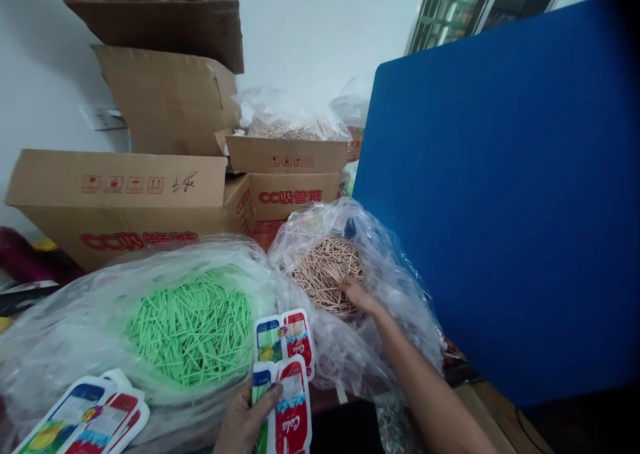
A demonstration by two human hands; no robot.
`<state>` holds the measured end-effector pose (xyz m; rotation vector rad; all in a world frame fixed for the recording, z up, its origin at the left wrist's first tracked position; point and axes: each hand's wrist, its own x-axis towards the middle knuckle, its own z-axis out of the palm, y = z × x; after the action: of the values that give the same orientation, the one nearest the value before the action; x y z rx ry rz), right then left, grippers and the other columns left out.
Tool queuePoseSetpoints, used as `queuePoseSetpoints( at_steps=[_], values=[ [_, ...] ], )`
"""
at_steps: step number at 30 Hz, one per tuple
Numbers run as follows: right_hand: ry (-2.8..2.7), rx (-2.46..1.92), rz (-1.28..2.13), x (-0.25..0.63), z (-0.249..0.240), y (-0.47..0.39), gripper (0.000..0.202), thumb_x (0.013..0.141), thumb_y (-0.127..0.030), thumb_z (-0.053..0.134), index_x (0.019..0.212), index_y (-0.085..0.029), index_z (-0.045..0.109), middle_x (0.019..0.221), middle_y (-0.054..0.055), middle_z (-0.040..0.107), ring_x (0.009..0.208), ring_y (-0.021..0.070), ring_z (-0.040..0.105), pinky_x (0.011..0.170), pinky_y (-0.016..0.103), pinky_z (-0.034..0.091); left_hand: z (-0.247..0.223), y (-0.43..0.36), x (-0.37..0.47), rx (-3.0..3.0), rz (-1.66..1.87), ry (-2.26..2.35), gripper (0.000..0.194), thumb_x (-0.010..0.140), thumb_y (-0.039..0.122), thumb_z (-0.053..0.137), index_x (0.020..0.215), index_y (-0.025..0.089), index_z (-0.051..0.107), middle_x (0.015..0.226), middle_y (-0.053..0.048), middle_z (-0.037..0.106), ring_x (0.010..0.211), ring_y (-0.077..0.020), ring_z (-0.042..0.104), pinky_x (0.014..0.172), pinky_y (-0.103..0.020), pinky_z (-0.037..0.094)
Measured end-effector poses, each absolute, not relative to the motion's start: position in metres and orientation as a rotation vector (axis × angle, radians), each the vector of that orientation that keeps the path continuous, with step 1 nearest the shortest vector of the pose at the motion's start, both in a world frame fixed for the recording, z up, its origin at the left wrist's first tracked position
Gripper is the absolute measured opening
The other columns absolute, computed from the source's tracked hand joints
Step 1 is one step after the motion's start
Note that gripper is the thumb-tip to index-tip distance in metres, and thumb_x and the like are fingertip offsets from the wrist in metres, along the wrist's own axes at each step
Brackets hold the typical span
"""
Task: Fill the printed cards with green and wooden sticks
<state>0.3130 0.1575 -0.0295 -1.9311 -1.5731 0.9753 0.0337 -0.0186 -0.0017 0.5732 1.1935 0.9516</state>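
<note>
My left hand (247, 411) is closed around a flat printed packet (293, 407) marked "Cola", with its thumb across the front. Just above, a second packet of the same print (297, 337) shows, partly covered by the first. Over a pile of thin brown candy straws (325, 267) in a clear plastic bag (383, 267), my right hand (357, 294) reaches down. Its fingers are bent in among the straws, and their tips are partly hidden. Left of it lies a heap of green candy straws (195, 327) in another open plastic bag (80, 321).
More printed packets (90, 417) lie stacked at the lower left. Cardboard boxes (125, 207) stand behind the bags, and one farther box (295, 154) holds a bag of brown straws (285, 129). A large blue panel (490, 201) leans along the right side.
</note>
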Motion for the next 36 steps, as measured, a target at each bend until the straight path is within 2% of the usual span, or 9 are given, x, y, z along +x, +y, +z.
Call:
queuePoseSetpoints(
  at_steps=[2, 4, 9, 14, 19, 22, 26, 33, 36],
  values=[
    [-1.472, -1.829, 0.985, 0.316, -0.033, 0.152, 0.027, 0.091, -0.035, 0.046, 0.079, -0.013, 0.059, 0.073, 0.002, 0.060, 0.066, 0.0138, 0.056, 0.064, 0.028, 0.047, -0.002, -0.019, 0.034, 0.572, 0.967, 1.204, 0.045, 0.049, 0.042, 0.085, 0.080, 0.016, 0.066, 0.064, -0.004, 0.073, 0.055, -0.0257, 0.068, 0.053, -0.032, 0.054],
    [-1.377, -1.718, 1.010, 0.316, -0.037, 0.147, 0.029, 0.087, -0.037, 0.044, 0.071, -0.016, 0.055, 0.063, 0.000, 0.056, 0.061, 0.0141, 0.054, 0.060, 0.027, 0.045, -0.002, -0.020, 0.035, 0.583, 0.968, 1.208, 0.046, 0.049, 0.043, 0.085, 0.082, 0.017, 0.066, 0.064, -0.004, 0.074, 0.056, -0.0263, 0.068, 0.053, -0.033, 0.054],
    [-1.184, -1.480, 1.082, 0.310, -0.045, 0.138, 0.032, 0.081, -0.051, 0.046, 0.086, -0.020, 0.052, 0.073, 0.003, 0.062, 0.066, 0.0165, 0.060, 0.060, 0.027, 0.047, -0.001, -0.020, 0.037, 0.600, 0.948, 1.211, 0.045, 0.047, 0.044, 0.085, 0.078, 0.018, 0.065, 0.062, -0.004, 0.073, 0.054, -0.0266, 0.068, 0.052, -0.033, 0.055],
    [-1.079, -1.391, 1.126, 0.303, -0.052, 0.135, 0.037, 0.078, -0.058, 0.049, 0.083, -0.022, 0.050, 0.071, 0.005, 0.063, 0.069, 0.0198, 0.064, 0.058, 0.030, 0.049, -0.003, -0.021, 0.038, 0.562, 0.960, 1.213, 0.048, 0.048, 0.040, 0.086, 0.084, 0.016, 0.066, 0.066, -0.006, 0.074, 0.061, -0.0296, 0.070, 0.055, -0.035, 0.056],
    [-1.080, -1.343, 1.083, 0.300, -0.058, 0.134, 0.042, 0.075, -0.063, 0.047, 0.082, -0.022, 0.050, 0.075, 0.005, 0.063, 0.076, 0.0203, 0.063, 0.070, 0.033, 0.050, -0.006, -0.022, 0.035, 0.528, 0.931, 1.213, 0.043, 0.051, 0.040, 0.085, 0.083, 0.018, 0.066, 0.064, -0.004, 0.074, 0.060, -0.0285, 0.070, 0.057, -0.036, 0.056],
    [-1.129, -1.339, 1.031, 0.298, -0.063, 0.132, 0.040, 0.073, -0.061, 0.050, 0.082, -0.021, 0.050, 0.075, 0.003, 0.060, 0.078, 0.0194, 0.059, 0.077, 0.033, 0.046, -0.007, -0.022, 0.036, 0.536, 0.926, 1.197, 0.044, 0.052, 0.038, 0.085, 0.087, 0.018, 0.067, 0.067, -0.004, 0.074, 0.062, -0.0276, 0.071, 0.062, -0.037, 0.057],
    [-1.210, -1.341, 0.949, 0.295, -0.068, 0.127, 0.029, 0.074, -0.049, 0.055, 0.082, -0.021, 0.050, 0.081, 0.001, 0.057, 0.082, 0.0175, 0.052, 0.085, 0.032, 0.040, -0.009, -0.022, 0.040, 0.570, 0.944, 1.204, 0.046, 0.052, 0.036, 0.085, 0.090, 0.018, 0.067, 0.070, -0.004, 0.075, 0.065, -0.0277, 0.071, 0.063, -0.036, 0.057],
    [-1.249, -1.284, 0.960, 0.293, -0.066, 0.122, 0.021, 0.081, -0.042, 0.051, 0.082, -0.021, 0.053, 0.077, 0.000, 0.057, 0.078, 0.0167, 0.051, 0.085, 0.030, 0.037, -0.013, -0.024, 0.041, 0.587, 0.956, 1.226, 0.048, 0.053, 0.039, 0.084, 0.091, 0.016, 0.066, 0.068, -0.005, 0.074, 0.060, -0.0250, 0.069, 0.061, -0.034, 0.056],
    [-1.210, -1.229, 1.008, 0.292, -0.065, 0.121, 0.022, 0.077, -0.041, 0.058, 0.082, -0.020, 0.058, 0.077, 0.000, 0.061, 0.077, 0.0164, 0.053, 0.085, 0.030, 0.038, -0.010, -0.025, 0.041, 0.593, 0.967, 1.208, 0.044, 0.053, 0.039, 0.084, 0.086, 0.016, 0.067, 0.068, -0.004, 0.074, 0.059, -0.0241, 0.069, 0.061, -0.032, 0.055]
  ],
)
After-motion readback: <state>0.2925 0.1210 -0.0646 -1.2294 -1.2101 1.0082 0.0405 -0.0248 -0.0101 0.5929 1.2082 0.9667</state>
